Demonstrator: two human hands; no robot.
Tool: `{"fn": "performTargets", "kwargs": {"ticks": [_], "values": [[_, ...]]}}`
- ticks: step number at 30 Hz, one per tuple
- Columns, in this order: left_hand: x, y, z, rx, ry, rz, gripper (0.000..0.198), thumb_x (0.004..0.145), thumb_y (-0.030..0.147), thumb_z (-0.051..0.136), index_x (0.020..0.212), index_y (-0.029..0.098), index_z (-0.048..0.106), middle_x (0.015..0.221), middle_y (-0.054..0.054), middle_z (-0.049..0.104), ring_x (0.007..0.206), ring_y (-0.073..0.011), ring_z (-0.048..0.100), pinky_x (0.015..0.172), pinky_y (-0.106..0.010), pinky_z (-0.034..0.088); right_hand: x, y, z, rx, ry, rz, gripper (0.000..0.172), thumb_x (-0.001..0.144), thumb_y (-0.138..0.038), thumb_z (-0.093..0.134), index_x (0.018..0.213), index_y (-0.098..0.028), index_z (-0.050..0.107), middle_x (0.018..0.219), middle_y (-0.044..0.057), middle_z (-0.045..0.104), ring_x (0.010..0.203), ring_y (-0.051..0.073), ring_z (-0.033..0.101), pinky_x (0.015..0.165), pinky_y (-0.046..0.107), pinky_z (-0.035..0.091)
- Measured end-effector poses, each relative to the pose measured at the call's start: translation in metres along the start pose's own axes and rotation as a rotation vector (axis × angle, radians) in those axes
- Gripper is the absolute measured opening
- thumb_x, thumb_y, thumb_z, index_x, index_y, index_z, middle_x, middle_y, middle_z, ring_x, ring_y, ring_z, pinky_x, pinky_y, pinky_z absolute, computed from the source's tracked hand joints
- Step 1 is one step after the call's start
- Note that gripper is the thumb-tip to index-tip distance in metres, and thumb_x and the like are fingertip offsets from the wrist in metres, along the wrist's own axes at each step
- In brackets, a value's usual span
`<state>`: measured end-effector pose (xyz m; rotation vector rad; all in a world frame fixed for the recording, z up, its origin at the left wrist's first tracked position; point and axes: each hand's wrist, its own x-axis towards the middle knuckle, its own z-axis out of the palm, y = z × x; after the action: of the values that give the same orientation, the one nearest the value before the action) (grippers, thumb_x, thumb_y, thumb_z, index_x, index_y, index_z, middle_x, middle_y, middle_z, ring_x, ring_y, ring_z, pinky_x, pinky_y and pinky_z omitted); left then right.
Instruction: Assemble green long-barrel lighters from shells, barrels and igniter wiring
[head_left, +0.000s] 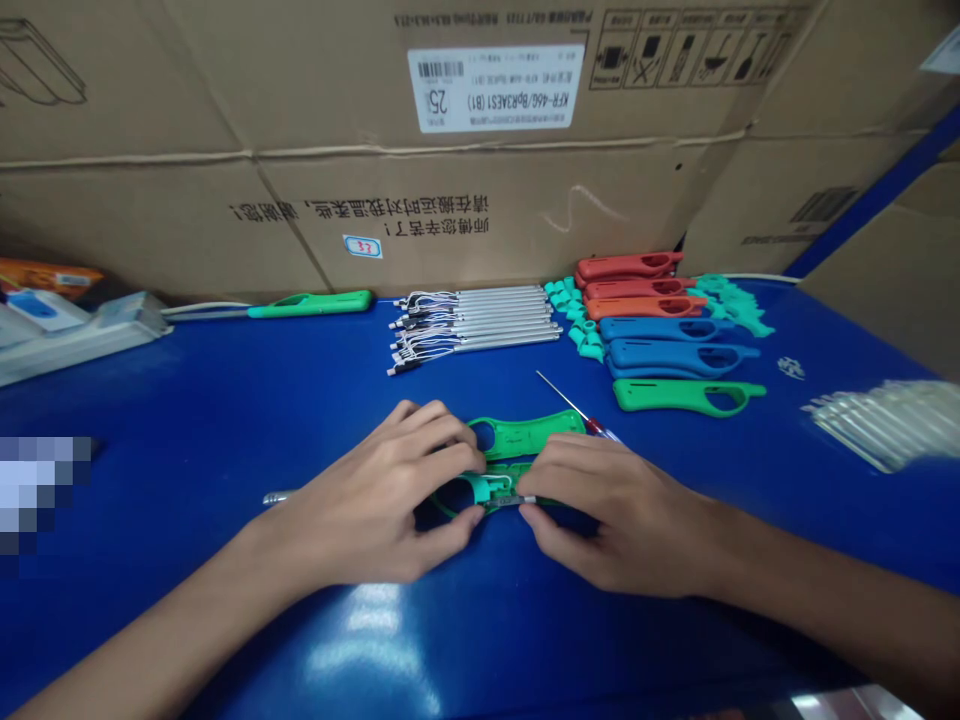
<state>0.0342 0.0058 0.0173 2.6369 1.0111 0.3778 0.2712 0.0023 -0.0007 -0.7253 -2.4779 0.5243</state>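
Observation:
My left hand (409, 490) closes its fingers round the left part of a green lighter shell half (448, 500), which lies open side up on the blue table. A teal trigger (484, 488) and a thin white wire sit inside the shell. From under my left wrist, the end of a silver metal tube (277, 497) sticks out. My right hand (600, 510) pinches a small dark part with a silver end (517, 500) at the shell's near edge. Just behind lies the other green shell half (529, 436), inner side up, partly hidden by my fingers.
A screwdriver (566, 398) lies behind my right hand. Farther back are silver tubes with wires (502, 320), teal parts (585, 325), and red, blue (660, 357) and green shells. A green lighter (311, 304) and power strip (82, 335) are left; clear packets (892, 420), right. Cardboard (337, 110) walls the back.

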Motion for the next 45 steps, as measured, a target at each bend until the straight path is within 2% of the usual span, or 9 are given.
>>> {"fn": "performTargets", "kwargs": {"ticks": [7, 12, 21, 27, 36, 41, 45], "values": [[-0.0005, 0.0002, 0.0001, 0.001, -0.006, -0.017, 0.013, 0.087, 0.025, 0.058, 0.097, 0.019, 0.062, 0.101, -0.006, 0.062, 0.096, -0.0229, 0.053, 0.092, -0.043, 0.042, 0.0005, 0.0030, 0.0024, -0.006, 0.019, -0.002, 0.016, 0.087, -0.009, 0.051, 0.089, -0.016, 0.065, 0.077, 0.003, 0.063, 0.073, 0.015, 0.056, 0.071, 0.028, 0.046], [0.0000, 0.0001, -0.0006, 0.026, -0.009, -0.041, 0.013, 0.085, 0.027, 0.058, 0.094, 0.018, 0.058, 0.098, -0.006, 0.060, 0.094, -0.0242, 0.052, 0.087, -0.045, 0.040, 0.0001, 0.0025, 0.0019, 0.001, -0.012, 0.006, 0.018, 0.088, -0.009, 0.051, 0.087, -0.017, 0.067, 0.078, 0.003, 0.064, 0.073, 0.014, 0.057, 0.075, 0.029, 0.046], [0.0022, -0.0004, 0.0002, 0.057, 0.003, -0.014, 0.011, 0.086, 0.026, 0.055, 0.090, 0.017, 0.055, 0.096, -0.006, 0.059, 0.090, -0.0235, 0.050, 0.080, -0.043, 0.037, 0.0001, 0.0014, 0.0003, 0.012, -0.032, 0.020, 0.019, 0.087, -0.007, 0.051, 0.084, -0.014, 0.069, 0.077, 0.004, 0.063, 0.072, 0.014, 0.057, 0.068, 0.028, 0.045], [0.0019, -0.0003, -0.0001, 0.056, -0.004, -0.017, 0.011, 0.086, 0.027, 0.055, 0.090, 0.017, 0.055, 0.096, -0.006, 0.059, 0.090, -0.0232, 0.050, 0.081, -0.042, 0.037, -0.0003, 0.0033, 0.0024, 0.021, 0.023, 0.002, 0.017, 0.090, -0.009, 0.051, 0.087, -0.014, 0.068, 0.080, 0.005, 0.065, 0.074, 0.014, 0.058, 0.073, 0.028, 0.047], [0.0006, -0.0004, -0.0001, 0.075, 0.001, -0.016, 0.014, 0.087, 0.030, 0.057, 0.091, 0.017, 0.057, 0.095, -0.006, 0.059, 0.090, -0.0237, 0.050, 0.080, -0.041, 0.038, -0.0010, 0.0029, 0.0024, 0.033, 0.080, -0.024, 0.016, 0.091, -0.009, 0.053, 0.089, -0.012, 0.069, 0.084, 0.006, 0.066, 0.076, 0.014, 0.060, 0.070, 0.026, 0.047], [0.0018, -0.0004, 0.0000, 0.090, 0.016, -0.013, 0.018, 0.087, 0.031, 0.058, 0.098, 0.016, 0.055, 0.096, -0.007, 0.059, 0.092, -0.0245, 0.050, 0.080, -0.042, 0.039, -0.0005, 0.0041, 0.0021, 0.012, 0.034, -0.005, 0.018, 0.093, -0.010, 0.051, 0.092, -0.011, 0.070, 0.084, 0.007, 0.066, 0.078, 0.015, 0.060, 0.072, 0.028, 0.047], [0.0020, -0.0007, 0.0000, 0.080, 0.017, -0.005, 0.015, 0.087, 0.029, 0.057, 0.095, 0.017, 0.054, 0.095, -0.007, 0.058, 0.091, -0.0240, 0.049, 0.079, -0.041, 0.039, -0.0006, 0.0039, 0.0018, 0.004, -0.008, 0.015, 0.020, 0.093, -0.010, 0.050, 0.093, -0.011, 0.070, 0.085, 0.007, 0.065, 0.080, 0.016, 0.059, 0.073, 0.029, 0.047]]}}
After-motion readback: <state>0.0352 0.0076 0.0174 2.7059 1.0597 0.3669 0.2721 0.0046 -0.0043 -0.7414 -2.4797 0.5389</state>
